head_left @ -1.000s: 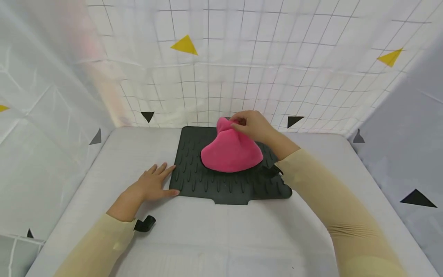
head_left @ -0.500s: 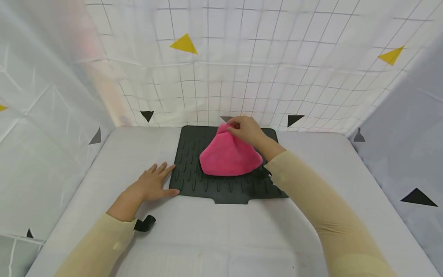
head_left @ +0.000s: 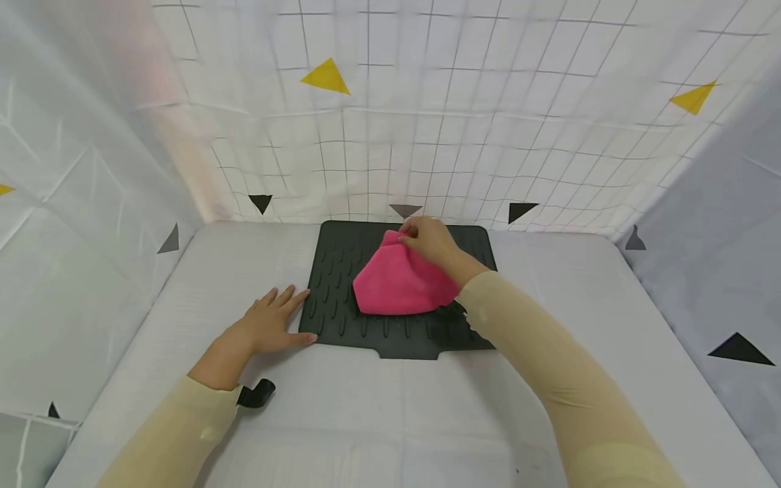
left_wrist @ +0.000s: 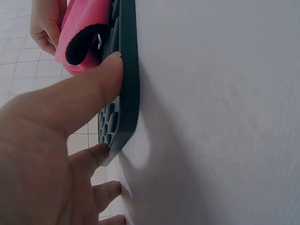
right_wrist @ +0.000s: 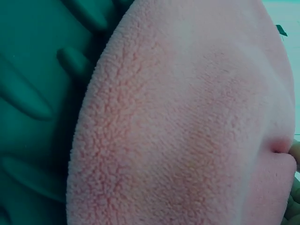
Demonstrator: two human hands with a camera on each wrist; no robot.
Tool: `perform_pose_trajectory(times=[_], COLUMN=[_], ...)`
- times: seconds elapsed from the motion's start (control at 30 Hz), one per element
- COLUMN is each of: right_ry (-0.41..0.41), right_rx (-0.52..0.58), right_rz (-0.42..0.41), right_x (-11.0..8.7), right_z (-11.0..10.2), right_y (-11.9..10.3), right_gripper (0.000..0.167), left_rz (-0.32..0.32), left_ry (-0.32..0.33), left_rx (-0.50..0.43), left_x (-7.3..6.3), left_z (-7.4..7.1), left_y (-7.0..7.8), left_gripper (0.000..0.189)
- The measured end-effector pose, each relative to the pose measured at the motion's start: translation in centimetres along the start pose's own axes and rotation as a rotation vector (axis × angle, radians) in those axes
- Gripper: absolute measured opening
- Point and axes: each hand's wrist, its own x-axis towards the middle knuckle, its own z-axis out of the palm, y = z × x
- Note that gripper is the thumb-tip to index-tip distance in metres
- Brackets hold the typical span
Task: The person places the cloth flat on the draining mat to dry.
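- Okay, left hand (head_left: 268, 325): fingers spread, gripping nothing, thumb on a corner of the ribbed mat (head_left: 335, 298); press lightly so it shouldn't slide.
- Pink cloth (head_left: 399, 285): over the mat's middle, edge curled; mind snagging.
- Right hand (head_left: 432, 240): pinches the cloth's top; hold that fold firmly, no twisting.

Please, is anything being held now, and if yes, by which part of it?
The right hand pinches the pink cloth by its gathered top. The left hand holds nothing; it only touches a corner of the dark mat.
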Motion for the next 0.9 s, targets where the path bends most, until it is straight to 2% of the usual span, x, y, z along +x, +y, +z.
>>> perform_pose_trajectory(times=[0.2,0.47,0.9], right_ry=[-0.013,-0.036,-0.005], right_rx=[0.072,0.133,0.134], right_rz=[-0.001,-0.010,-0.013], right_x=[-0.6,-1.8,-4.2], right_z=[-0.6,-2.7,-5.5], right_y=[0.3,0.7,2.2], right_gripper=[0.028,0.030,0.032], left_rz=[0.000,-0.004,-0.007], left_ry=[0.001,-0.002,0.002], left_rx=[-0.002,0.003,0.010], left_x=[0.0,0.0,0.1], left_z=[-0.1,0.0,0.2], left_y=[0.2,0.2,-0.1], left_gripper=[0.096,0.096,0.098])
